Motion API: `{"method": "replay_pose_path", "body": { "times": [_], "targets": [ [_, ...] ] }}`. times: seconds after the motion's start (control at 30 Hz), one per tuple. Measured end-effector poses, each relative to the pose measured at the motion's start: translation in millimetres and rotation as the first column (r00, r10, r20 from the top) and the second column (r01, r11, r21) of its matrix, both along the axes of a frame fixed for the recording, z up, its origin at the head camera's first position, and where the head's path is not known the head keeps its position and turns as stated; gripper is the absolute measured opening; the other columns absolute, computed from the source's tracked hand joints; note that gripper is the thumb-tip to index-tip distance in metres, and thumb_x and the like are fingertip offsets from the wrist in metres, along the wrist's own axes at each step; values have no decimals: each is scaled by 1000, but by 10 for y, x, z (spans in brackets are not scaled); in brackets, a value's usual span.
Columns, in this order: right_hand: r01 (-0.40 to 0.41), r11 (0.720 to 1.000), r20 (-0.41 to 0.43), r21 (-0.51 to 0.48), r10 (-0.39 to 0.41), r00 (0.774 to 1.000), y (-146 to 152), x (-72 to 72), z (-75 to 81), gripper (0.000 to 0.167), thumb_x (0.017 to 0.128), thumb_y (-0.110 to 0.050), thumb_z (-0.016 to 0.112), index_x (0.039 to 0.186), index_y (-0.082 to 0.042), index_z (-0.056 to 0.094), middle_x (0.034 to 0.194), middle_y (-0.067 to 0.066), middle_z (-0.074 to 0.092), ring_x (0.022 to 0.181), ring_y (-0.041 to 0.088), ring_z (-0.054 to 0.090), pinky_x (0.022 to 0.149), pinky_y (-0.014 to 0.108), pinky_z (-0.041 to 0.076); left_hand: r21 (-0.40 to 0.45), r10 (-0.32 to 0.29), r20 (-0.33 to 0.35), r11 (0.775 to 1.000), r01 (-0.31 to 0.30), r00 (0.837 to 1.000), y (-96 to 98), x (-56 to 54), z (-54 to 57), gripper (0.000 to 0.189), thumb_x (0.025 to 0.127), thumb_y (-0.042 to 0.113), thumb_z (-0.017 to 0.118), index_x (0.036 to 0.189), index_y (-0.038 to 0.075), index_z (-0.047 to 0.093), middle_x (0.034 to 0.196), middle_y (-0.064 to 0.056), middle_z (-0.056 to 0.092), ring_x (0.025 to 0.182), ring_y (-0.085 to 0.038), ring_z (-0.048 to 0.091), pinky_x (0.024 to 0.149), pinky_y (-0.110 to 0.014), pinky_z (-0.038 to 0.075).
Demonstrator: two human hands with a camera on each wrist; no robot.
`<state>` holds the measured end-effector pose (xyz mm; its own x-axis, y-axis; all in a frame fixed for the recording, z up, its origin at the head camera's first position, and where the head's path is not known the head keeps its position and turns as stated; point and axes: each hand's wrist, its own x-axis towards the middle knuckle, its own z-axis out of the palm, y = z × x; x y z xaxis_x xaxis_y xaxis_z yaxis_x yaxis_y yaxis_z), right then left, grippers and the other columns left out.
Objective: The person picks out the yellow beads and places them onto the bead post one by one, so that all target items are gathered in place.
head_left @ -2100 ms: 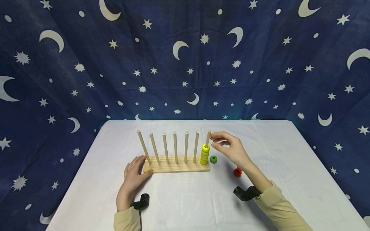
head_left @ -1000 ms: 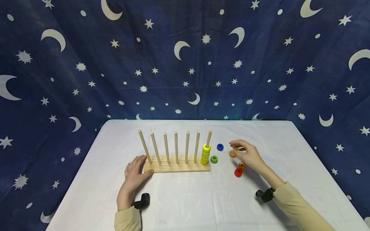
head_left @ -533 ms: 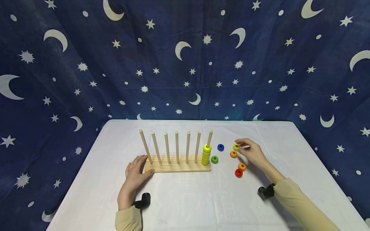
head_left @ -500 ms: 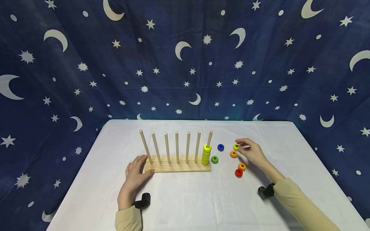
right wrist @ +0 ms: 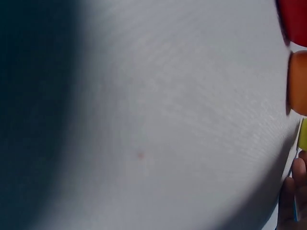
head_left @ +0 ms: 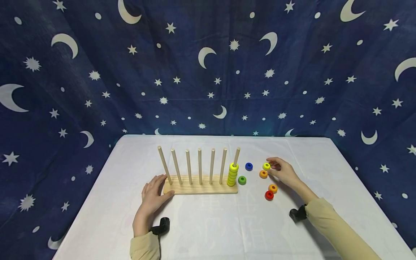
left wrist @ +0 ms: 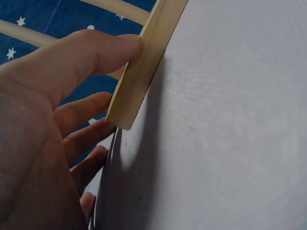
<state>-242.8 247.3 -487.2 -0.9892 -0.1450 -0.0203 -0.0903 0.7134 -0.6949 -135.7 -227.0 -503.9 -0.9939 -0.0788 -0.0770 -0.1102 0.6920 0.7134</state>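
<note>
My left hand (head_left: 152, 195) grips the left end of a wooden peg rack (head_left: 198, 188), thumb on the front edge and fingers behind. The rack's base (left wrist: 144, 67) also shows in the left wrist view. A stack of yellow rings (head_left: 232, 176) sits on the rightmost peg; the other pegs are bare. On the cloth, my right hand (head_left: 284, 174) is beside a loose yellow ring (head_left: 266, 166), its thumb and fingers spread around the ring's right side. An orange ring (head_left: 263, 174) lies just in front of it. Only fingertips show in the right wrist view.
A blue ring (head_left: 248, 166) and a green ring (head_left: 242, 180) lie right of the rack. Another orange ring (head_left: 273, 188) and a red ring (head_left: 269, 195) lie close together nearer the front. The white-covered table (head_left: 208, 227) meets a starry blue curtain (head_left: 182, 65) behind.
My right hand has moved right from the rightmost peg, bringing a yellow ring down beside the orange one, and its fingers have loosened from it. My left hand stays on the rack.
</note>
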Motion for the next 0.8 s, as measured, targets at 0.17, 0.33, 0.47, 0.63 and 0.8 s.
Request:
{"method": "replay_pose_path", "body": {
  "times": [0.17,0.33,0.47,0.63,0.8],
  "targets": [
    [4,1000,-6,31,-3,1000,-6,-29,-35,45,86,-4,64,129,1,53,115,22,58,98,29,55,85,37,48,-7,-4,-4,1000,4,1000,-2,-6,-6,72,84,29,70,146,9,38,155,-17,32,147,-37,15,118,-57,-5],
    [-15,998,-27,61,17,999,-24,-48,-35,43,84,-3,64,126,3,56,111,22,56,96,30,53,87,42,47,-15,-6,-9,1000,6,1000,-3,-8,-16,72,84,29,70,145,8,38,154,-17,32,147,-37,16,118,-57,-4],
    [-22,997,-33,81,24,999,-34,-55,-35,39,85,-3,64,123,3,58,107,20,56,94,29,52,87,42,46,-11,-3,-9,1000,3,1000,1,-6,-19,72,84,29,70,145,8,39,154,-18,32,147,-37,16,119,-57,-4],
    [-14,996,-29,88,17,999,-39,-63,-44,37,85,-4,64,122,2,59,106,19,55,94,29,51,87,42,46,-7,-1,-5,1000,1,1000,4,-4,-12,72,84,29,70,145,8,38,154,-18,32,147,-37,16,119,-57,-5],
    [-7,996,-24,86,9,1000,-53,-66,-52,35,86,-5,64,120,3,59,108,20,55,96,30,53,89,42,47,-7,-2,-3,1000,2,1000,5,-4,-2,72,84,29,70,145,7,38,154,-18,32,147,-37,16,119,-56,-5]
  ]
}}
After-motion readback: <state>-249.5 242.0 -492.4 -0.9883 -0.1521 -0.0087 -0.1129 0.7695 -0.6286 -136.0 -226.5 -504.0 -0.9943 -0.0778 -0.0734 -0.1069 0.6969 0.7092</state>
